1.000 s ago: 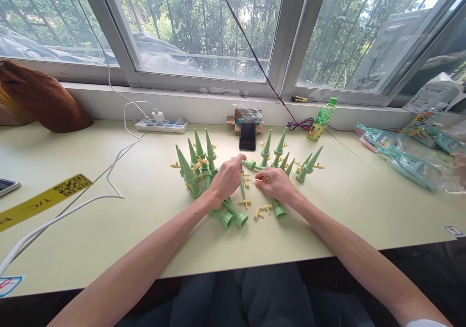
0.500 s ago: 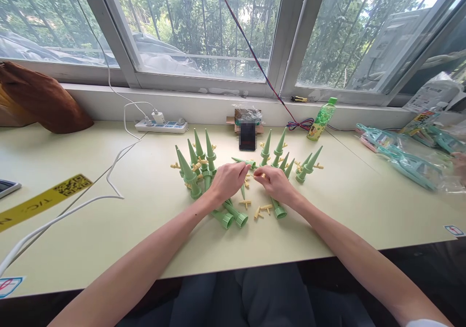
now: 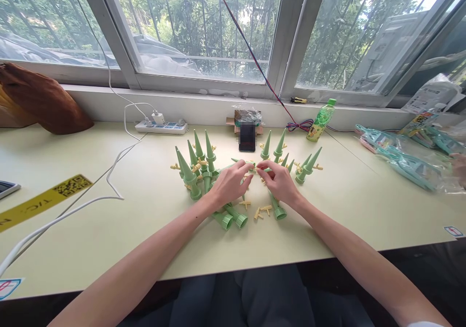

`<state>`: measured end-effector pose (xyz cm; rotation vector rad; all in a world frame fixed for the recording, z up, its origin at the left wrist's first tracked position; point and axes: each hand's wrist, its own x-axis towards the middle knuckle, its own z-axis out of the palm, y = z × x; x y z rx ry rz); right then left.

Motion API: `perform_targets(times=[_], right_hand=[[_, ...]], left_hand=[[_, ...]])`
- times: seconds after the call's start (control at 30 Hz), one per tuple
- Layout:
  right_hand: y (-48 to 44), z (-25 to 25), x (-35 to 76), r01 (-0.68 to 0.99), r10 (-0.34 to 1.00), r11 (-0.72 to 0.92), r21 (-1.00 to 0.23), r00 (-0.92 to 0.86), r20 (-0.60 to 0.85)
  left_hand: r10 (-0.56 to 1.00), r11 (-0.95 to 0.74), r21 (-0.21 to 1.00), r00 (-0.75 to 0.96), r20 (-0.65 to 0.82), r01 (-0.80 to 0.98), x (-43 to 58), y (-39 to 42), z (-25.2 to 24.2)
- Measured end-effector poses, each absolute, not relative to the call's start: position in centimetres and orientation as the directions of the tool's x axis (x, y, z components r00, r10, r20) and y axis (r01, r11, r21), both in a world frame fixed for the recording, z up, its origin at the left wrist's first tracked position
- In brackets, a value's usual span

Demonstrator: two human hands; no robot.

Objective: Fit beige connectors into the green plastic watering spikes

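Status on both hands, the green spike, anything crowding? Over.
Left hand at a green spike, grip unclear. Right hand close beside, hold unclear. Loose yellow fittings nearby; other spikes crowd both sides.

At least ten pointed green plastic spikes (image 3: 210, 155) show; overlap hides the full number. Three green plastic tubes (image 3: 278, 209) turn open round ends toward the near edge. Three pale-yellow plastic T-shaped connectors (image 3: 245, 203) lie loose up front. One green-capped plastic bottle (image 3: 321, 120), one white power strip (image 3: 162, 127) and one upright black phone (image 3: 247, 140).
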<state>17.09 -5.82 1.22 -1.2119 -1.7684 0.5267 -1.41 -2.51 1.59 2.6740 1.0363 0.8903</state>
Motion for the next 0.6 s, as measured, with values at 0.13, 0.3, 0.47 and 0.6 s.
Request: perform_targets(times=[0.13, 0.3, 0.47, 0.6], right_hand=[[-5.89, 1.35, 17.02, 0.484, 0.893, 0.432, -0.761, -0.113, 0.435], [-5.83, 1.27, 17.03, 0.471, 0.888, 0.448, -0.76, -0.14, 0.437], [-5.83, 1.19, 17.07, 0.495, 0.898, 0.428, -0.756, -0.141, 0.417], [-5.86, 1.24, 17.05, 0.497, 0.902, 0.422, -0.759, -0.143, 0.408]], left_hand=[[0.649, -0.755, 0.325, 0.576, 0.498, 0.57, -1.41, -2.44, 1.56], [0.632, -0.768, 0.309, 0.585, 0.509, 0.561, -1.36, -2.27, 1.4], [0.627, -0.773, 0.306, 0.593, 0.505, 0.556, -1.36, -2.29, 1.39], [0.626, -0.773, 0.296, 0.595, 0.504, 0.561, -1.34, -2.42, 1.52]])
